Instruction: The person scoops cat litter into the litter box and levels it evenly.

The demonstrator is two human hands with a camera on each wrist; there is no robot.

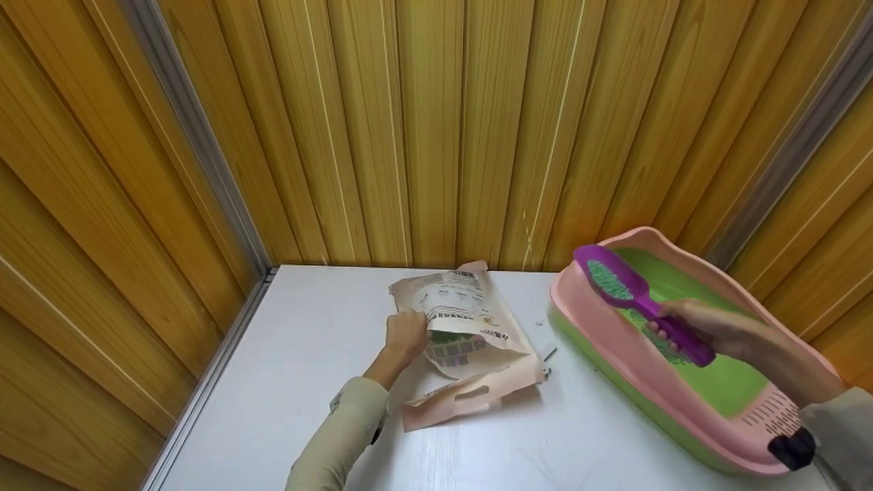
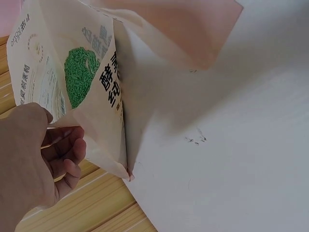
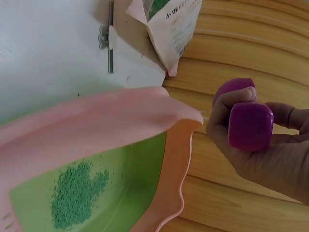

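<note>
My left hand [image 1: 408, 335] pinches the cut edge of a pale paper bag [image 1: 464, 293] lying on the table, holding its mouth apart. Green pellets [image 2: 79, 75] show at the bag in the left wrist view. My right hand [image 1: 702, 324] grips the handle of a purple scoop [image 1: 638, 290], whose bowl carries green pellets [image 1: 609, 279]. The scoop is above a pink-rimmed green litter box [image 1: 600, 341]. A heap of green pellets [image 3: 75, 195] lies on the box floor. Only the handle end and a bit more of the scoop show in the right wrist view.
A strip of the bag with a handle hole [image 1: 470, 404] lies before the bag's mouth. Close to its right end is a small cutter with a cloud-shaped part [image 3: 110, 37]. The white table [image 1: 300, 354] meets wood-patterned walls [image 1: 436, 136] behind and at both sides.
</note>
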